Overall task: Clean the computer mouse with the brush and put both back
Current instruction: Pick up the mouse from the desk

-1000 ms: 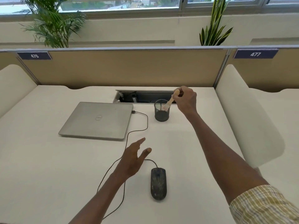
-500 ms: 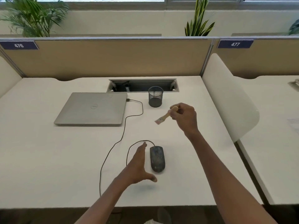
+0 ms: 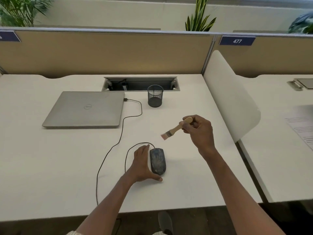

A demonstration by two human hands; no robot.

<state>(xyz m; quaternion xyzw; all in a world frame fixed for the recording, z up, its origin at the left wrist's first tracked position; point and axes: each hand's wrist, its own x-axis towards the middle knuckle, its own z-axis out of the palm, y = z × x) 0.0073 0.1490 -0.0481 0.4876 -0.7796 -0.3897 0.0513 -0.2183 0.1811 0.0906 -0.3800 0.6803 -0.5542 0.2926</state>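
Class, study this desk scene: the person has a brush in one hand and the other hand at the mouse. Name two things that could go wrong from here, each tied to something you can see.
1. The left hand only cups the dusty black wired mouse from one side, so brushing might push it sideways.
2. The thin black cable loops beside that hand and runs to the closed silver laptop; lifting the mouse could tug it.

The right hand holds the small wooden-handled brush above the white desk, not yet touching.

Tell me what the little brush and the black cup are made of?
The brush looks like pale bare wood at the handle, with a grey band that seems metal, and soft pinkish bristles, blurred here. The black cup, a pen holder, looks like matte wire mesh, probably metal: you can see through its tiny holes.
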